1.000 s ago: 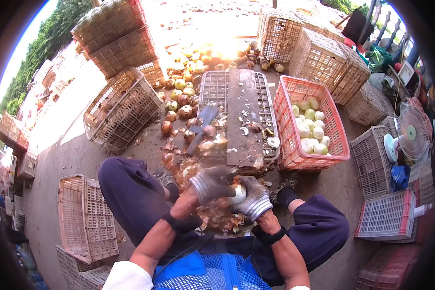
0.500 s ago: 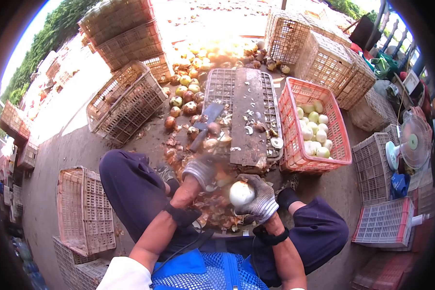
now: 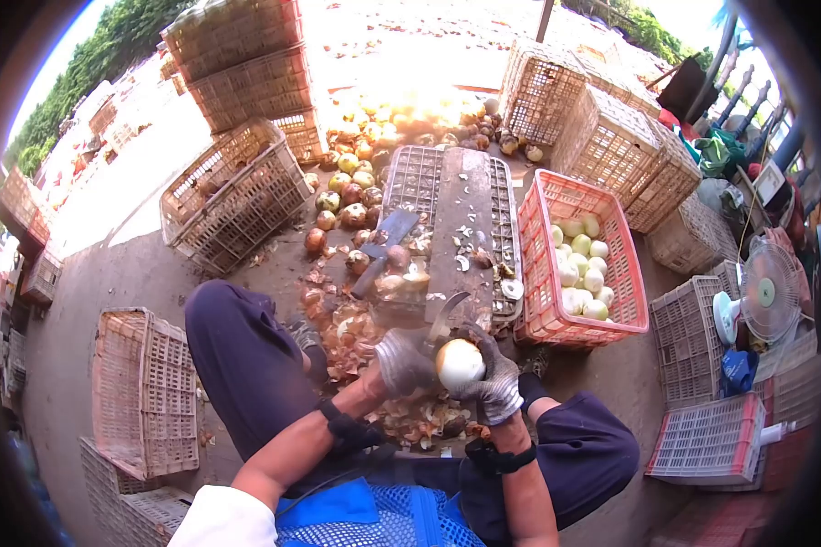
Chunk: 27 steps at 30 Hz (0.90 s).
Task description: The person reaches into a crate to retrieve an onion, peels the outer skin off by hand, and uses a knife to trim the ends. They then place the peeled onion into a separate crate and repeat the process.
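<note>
Closer in now: my left hand (image 3: 401, 363) has swung from the onion's 10 o'clock to its 9, curved knife (image 3: 443, 317) showing.
My right hand (image 3: 494, 378) grasps the onion (image 3: 460, 365), cupping it from 3 o'clock, short of the red crate (image 3: 538, 264) at 1 to 2 o'clock; the left is blurred but looks clenched on the knife. I'd expect the bulb to be firm, fairly weighty, slick where its white flesh shows and easily nicked, best held round its far side. My right forearm (image 3: 527, 483) rises from 5 o'clock, my left forearm (image 3: 292, 456) slants from 8.
</note>
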Tool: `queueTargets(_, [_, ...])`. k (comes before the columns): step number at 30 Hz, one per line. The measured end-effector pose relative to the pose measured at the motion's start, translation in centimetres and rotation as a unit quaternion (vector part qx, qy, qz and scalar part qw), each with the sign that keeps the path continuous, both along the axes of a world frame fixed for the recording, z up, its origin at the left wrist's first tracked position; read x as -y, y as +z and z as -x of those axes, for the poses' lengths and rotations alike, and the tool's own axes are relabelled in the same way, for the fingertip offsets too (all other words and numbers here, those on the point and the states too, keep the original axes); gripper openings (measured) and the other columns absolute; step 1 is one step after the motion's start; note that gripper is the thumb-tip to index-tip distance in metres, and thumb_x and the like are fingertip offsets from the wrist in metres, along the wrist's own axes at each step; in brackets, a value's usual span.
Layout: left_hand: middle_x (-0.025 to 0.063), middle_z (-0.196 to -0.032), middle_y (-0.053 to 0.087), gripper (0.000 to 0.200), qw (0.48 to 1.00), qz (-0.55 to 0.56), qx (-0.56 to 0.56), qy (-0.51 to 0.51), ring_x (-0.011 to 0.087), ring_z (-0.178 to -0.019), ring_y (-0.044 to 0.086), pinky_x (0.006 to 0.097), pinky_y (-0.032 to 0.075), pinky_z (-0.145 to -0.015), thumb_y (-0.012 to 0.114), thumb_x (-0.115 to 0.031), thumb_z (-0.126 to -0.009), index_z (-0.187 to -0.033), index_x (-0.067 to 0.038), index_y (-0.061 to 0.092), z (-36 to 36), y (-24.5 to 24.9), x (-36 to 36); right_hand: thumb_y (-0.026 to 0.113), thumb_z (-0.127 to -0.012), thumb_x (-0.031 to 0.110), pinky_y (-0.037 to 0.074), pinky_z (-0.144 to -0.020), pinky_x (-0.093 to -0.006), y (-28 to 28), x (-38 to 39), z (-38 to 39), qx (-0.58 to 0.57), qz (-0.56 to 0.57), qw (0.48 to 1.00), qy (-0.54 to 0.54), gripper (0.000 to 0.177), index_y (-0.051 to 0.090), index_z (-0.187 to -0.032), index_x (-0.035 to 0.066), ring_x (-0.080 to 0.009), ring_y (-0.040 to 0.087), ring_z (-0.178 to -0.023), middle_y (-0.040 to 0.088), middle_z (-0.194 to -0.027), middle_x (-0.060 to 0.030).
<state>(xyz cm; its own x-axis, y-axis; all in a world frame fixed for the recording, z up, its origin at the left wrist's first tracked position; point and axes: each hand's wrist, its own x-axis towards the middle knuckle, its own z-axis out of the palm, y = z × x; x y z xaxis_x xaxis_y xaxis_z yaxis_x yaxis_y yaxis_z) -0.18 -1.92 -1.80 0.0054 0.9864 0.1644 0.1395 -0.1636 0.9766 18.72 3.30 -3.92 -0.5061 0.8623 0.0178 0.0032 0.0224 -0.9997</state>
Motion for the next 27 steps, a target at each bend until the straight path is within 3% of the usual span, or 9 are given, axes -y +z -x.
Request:
queueTargets(1, [0.0062,-0.084,0.066,0.044,0.999,-0.041,-0.028,0.01,0.007,-0.068,0.056,0.026,0.05,-0.058,0.077,-0.009,-0.065,-0.106,-0.001,0.065,-0.1,-0.3,-0.2,0.085,-0.04,0.006,0.05,-0.09,-0.0344,-1.4,-0.2,-0.1,-0.025,0.072,0.997,-0.005,0.098,0.048,-0.131,0.006,-0.0213,0.056,-0.11,0.055,-0.124,-0.0073])
queueTargets(2, [0.0059,-0.084,0.066,0.044,1.0,-0.007,-0.001,0.02,0.0071,-0.069,0.057,0.026,0.05,-0.059,0.077,-0.009,-0.066,-0.107,-0.001,0.064,-0.1,-0.2,-0.2,0.084,-0.046,0.001,0.053,-0.085,-0.0339,-1.2,-0.4,0.2,0.014,0.039,0.999,0.003,0.097,0.045,-0.134,0.007,-0.0218,0.058,-0.106,0.057,-0.12,-0.0078])
queueTargets(7, [0.0047,-0.101,0.063,0.052,0.966,0.176,0.19,0.016,0.009,-0.089,0.056,0.0252,0.049,-0.074,0.074,-0.007,-0.071,-0.118,0.002,0.057,0.6,0.5,-0.3,0.084,-0.048,0.002,0.055,-0.082,-0.0334,1.6,-0.1,0.8,-0.087,0.22,0.971,0.017,0.095,0.043,-0.134,0.007,-0.0224,0.062,-0.098,0.059,-0.116,-0.0098])
queueTargets(10, [0.0026,-0.094,0.062,0.051,0.979,0.145,0.143,0.025,0.0089,-0.085,0.055,0.0253,0.048,-0.071,0.075,-0.01,-0.07,-0.117,0.0,0.058,0.3,-0.3,-0.5,0.082,-0.054,0.005,0.055,-0.081,-0.0343,2.2,-0.2,0.6,-0.175,0.261,0.949,0.034,0.087,0.044,-0.132,0.004,-0.0243,0.062,-0.098,0.059,-0.116,-0.0119])
queueTargets(13, [0.0007,-0.088,0.06,0.046,0.994,0.099,-0.024,0.029,0.009,-0.081,0.053,0.0261,0.046,-0.069,0.076,-0.012,-0.069,-0.112,-0.004,0.061,0.8,-1.3,-0.4,0.079,-0.06,0.009,0.054,-0.083,-0.0364,1.9,-0.4,0.1,-0.231,0.287,0.929,0.036,0.078,0.044,-0.13,0.0,-0.0273,0.061,-0.1,0.059,-0.116,-0.0143])
queueTargets(16, [0.0098,-0.075,0.057,0.025,0.994,0.031,-0.078,0.071,0.0242,-0.066,0.059,0.0363,0.048,-0.061,0.072,-0.016,-0.069,-0.086,-0.003,0.06,-0.1,1.3,0.0,0.076,-0.065,0.012,0.051,-0.088,-0.0403,1.2,-0.7,-0.2,-0.265,0.308,0.913,0.037,0.073,0.045,-0.129,-0.002,-0.0302,0.06,-0.102,0.058,-0.117,-0.0166])
queueTargets(19, [0.0142,-0.077,0.058,0.024,0.959,-0.025,-0.27,0.082,0.0352,-0.07,0.059,0.0429,0.048,-0.063,0.071,-0.021,-0.07,-0.083,-0.005,0.06,-0.3,1.5,0.7,0.074,-0.068,0.014,0.048,-0.092,-0.0448,0.3,-1.0,-0.8,-0.289,0.345,0.893,0.017,0.07,0.045,-0.129,-0.003,-0.0319,0.058,-0.105,0.057,-0.118,-0.0175])
queueTargets(20, [0.0125,-0.088,0.06,0.016,0.955,-0.028,-0.287,0.075,0.0313,-0.069,0.06,0.0392,0.049,-0.059,0.068,-0.009,-0.069,-0.084,-0.005,0.062,-0.4,0.8,1.0,0.074,-0.068,0.015,0.047,-0.093,-0.0462,0.2,-1.0,-1.0,-0.295,0.361,0.885,0.007,0.069,0.045,-0.128,-0.002,-0.0323,0.057,-0.106,0.057,-0.118,-0.0176])
queueTargets(27, [0.0202,-0.087,0.06,0.019,0.89,0.044,-0.452,0.026,0.0371,-0.076,0.062,0.0452,0.051,-0.063,0.061,-0.012,-0.069,-0.084,-0.002,0.06,-1.8,1.0,0.6,0.073,-0.068,0.012,0.045,-0.095,-0.0499,-1.1,-1.1,-1.2,-0.311,0.384,0.869,-0.015,0.066,0.046,-0.126,-0.003,-0.0339,0.055,-0.108,0.057,-0.116,-0.0173])
